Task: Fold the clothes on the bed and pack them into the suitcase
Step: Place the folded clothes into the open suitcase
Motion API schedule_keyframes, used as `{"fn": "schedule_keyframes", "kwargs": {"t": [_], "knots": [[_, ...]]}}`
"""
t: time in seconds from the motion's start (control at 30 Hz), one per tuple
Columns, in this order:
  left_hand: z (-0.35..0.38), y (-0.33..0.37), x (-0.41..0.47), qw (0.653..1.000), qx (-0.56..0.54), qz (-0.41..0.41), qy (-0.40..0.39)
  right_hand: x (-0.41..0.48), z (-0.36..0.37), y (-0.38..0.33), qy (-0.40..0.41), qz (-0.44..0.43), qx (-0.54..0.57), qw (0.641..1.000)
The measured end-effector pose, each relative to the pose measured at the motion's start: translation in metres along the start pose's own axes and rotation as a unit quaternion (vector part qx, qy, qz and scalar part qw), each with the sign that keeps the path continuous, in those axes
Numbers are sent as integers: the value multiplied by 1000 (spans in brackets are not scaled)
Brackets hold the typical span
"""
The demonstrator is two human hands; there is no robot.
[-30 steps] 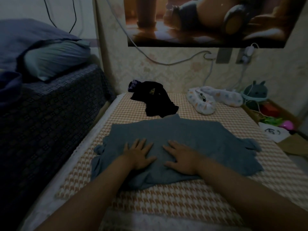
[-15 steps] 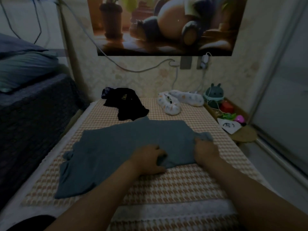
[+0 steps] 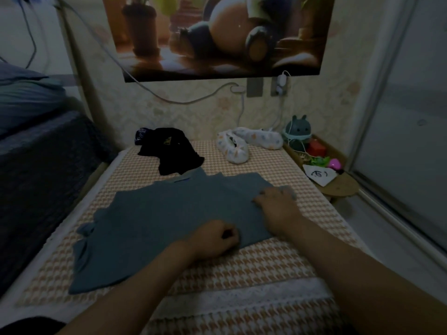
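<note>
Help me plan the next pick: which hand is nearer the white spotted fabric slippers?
Right. The right hand is at the grey-blue cloth shirt's far right corner, short of the white spotted fabric slippers; the left hand grips the shirt's near edge, farther back.

The left hand (image 3: pixel 212 238) has its fingers curled under, so the tips are hidden. It is not clear if they pinch the grey shirt (image 3: pixel 169 218). The right hand (image 3: pixel 275 201) has blurred fingers, so its hold on the shirt's edge is not clear. Both arms run off the bottom edge. The poster (image 3: pixel 217 37) is cut off at the top. The marks on the white paper (image 3: pixel 319 175) are too small to read. 1 dark shape (image 3: pixel 29 326) in the bottom left corner is cut off.
</note>
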State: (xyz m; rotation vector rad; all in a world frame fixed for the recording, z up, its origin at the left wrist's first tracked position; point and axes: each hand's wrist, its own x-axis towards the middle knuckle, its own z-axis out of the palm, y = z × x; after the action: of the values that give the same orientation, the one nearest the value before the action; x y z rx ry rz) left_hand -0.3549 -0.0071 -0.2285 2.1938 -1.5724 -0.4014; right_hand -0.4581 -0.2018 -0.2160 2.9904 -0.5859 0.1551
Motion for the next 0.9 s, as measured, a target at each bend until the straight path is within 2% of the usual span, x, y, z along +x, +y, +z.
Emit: {"fn": "schedule_keyframes", "kwargs": {"t": [0.03,0.1,0.17,0.23,0.3,0.4,0.47,0.6,0.67,0.77,0.8,0.9], "knots": [[-5,-4,-6,1000,12,-15,10,1,0,-15,-2,-30,54,998],[-13,-21,-22,996,43,-69,40,0,2,-48,-57,-74,148,985],[-21,-50,-44,986,66,-134,74,1,4,-75,-114,-98,151,977],[-31,-78,-72,968,76,-210,119,4,2,-98,-115,-110,117,980],[-43,-98,-104,936,96,-290,175,5,-5,-120,-103,-126,111,980],[-57,-116,-149,868,147,-407,245,9,-10,-157,-104,-169,130,971],[-61,-128,-174,844,139,-452,253,12,-8,-179,-114,-189,136,966],[-64,-143,-196,856,79,-470,201,11,-2,-216,-121,-226,128,958],[-71,-139,-199,859,54,-460,219,9,1,-228,-141,-232,122,955],[-90,-128,-205,861,10,-416,293,8,1,-235,-157,-242,122,950],[-98,-127,-208,868,8,-405,287,9,0,-235,-159,-244,124,949],[-105,-129,-216,894,1,-409,181,8,0,-233,-188,-252,119,942]]}}
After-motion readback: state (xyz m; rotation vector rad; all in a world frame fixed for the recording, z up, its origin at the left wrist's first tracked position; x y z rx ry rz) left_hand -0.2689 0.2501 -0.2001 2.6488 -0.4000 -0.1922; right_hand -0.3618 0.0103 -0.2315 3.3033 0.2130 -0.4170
